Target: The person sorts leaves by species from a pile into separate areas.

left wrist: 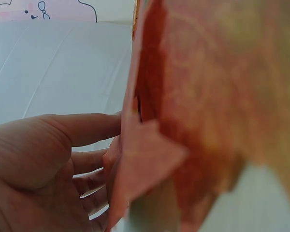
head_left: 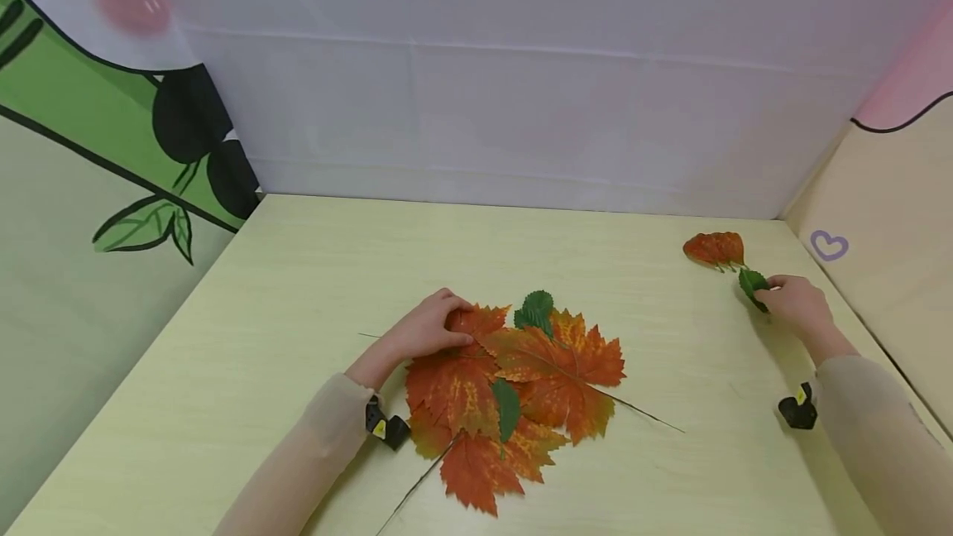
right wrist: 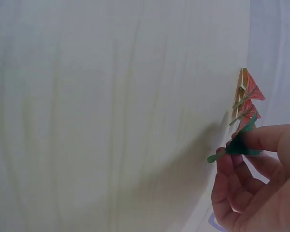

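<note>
At the table's far right, my right hand [head_left: 800,304] pinches a small green leaf [right wrist: 239,147] by its stem end, between thumb and fingers. Just beyond it lies a small stack of red-orange leaves [head_left: 715,249], their short stems pointing toward the hand. My left hand [head_left: 430,327] is at the upper left of a pile of large orange maple leaves [head_left: 454,379], its thumb and fingers on either side of a leaf edge [left wrist: 150,159]. In the left wrist view that leaf hides the fingertips. Among the maple leaves are two green leaves [head_left: 506,408], one at the back and one in the middle.
Thin dark stems [head_left: 640,410] stick out of the pile toward the front and right. The pale wooden table [head_left: 223,404] is bordered by a white cloth wall [head_left: 521,122] behind and printed panels at both sides. A small black wrist camera [head_left: 798,408] is strapped near each cuff.
</note>
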Action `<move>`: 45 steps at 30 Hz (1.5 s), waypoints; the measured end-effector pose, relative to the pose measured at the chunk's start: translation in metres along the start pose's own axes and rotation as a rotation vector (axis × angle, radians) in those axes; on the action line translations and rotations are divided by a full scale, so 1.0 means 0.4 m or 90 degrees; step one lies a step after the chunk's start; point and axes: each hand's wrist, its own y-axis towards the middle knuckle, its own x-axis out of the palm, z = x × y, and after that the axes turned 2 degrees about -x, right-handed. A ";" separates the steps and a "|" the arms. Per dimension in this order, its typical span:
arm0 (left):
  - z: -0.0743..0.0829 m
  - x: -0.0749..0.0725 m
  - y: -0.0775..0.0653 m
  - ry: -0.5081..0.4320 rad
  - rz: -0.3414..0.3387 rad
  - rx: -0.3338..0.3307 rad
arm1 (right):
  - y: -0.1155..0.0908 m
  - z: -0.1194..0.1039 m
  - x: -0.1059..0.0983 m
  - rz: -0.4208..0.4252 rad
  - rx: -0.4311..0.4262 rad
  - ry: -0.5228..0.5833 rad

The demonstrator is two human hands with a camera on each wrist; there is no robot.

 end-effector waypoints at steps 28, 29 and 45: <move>0.004 -0.002 -0.005 0.001 0.001 0.000 | -0.002 -0.024 -0.013 0.079 0.083 -0.036; 0.004 -0.002 -0.005 0.001 0.001 -0.001 | -0.003 -0.039 -0.012 0.095 0.076 -0.036; 0.004 -0.006 -0.011 -0.002 -0.002 0.002 | -0.077 -0.316 0.052 0.082 -0.169 0.088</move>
